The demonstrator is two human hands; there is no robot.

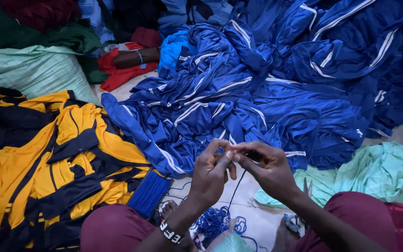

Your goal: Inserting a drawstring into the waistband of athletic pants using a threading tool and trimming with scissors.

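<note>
My left hand and my right hand meet fingertip to fingertip in front of me, pinching a thin dark blue cord between them. The cord hangs down from my fingers to a tangled heap of blue cord on the floor between my knees. A beaded band circles my left wrist. My legs in maroon trousers frame the bottom of the view.
A large pile of blue garments with white stripes fills the floor ahead. Yellow and dark navy garments lie at the left. A green woven sack sits far left, light green sheeting at right, red cloth behind.
</note>
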